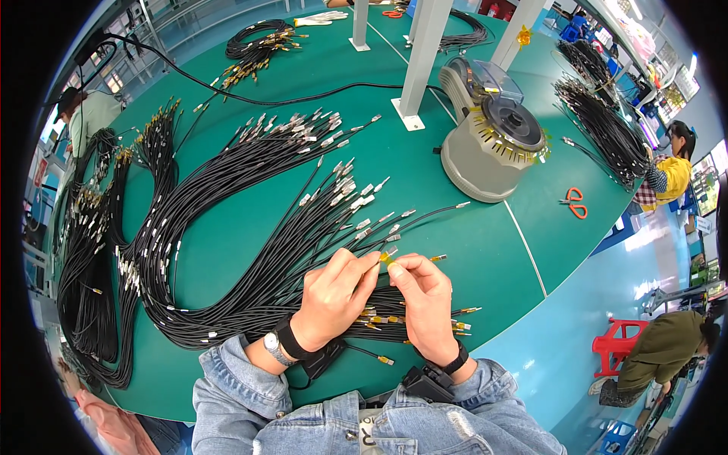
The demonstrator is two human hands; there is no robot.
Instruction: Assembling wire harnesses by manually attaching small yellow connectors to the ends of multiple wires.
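My left hand (331,294) pinches a cable's metal connector (391,251) between thumb and fingers. At that connector my right hand (427,297) is closed on a small strip of yellow tape (385,258), which touches the connector. Whether the tape goes fully round it is hidden by my fingertips. Black cables (250,292) with bare silver connectors fan out left of and beyond my hands. Beneath and between my wrists lie cable ends with yellow-wrapped connectors (386,360).
A grey round tape dispenser (485,163) with yellow strips on its rim stands beyond my right hand. Orange-handled scissors (576,205) lie right of it. Grey posts (415,83) rise from the green table (364,159). More cable bundles (603,129) lie around, and people work nearby.
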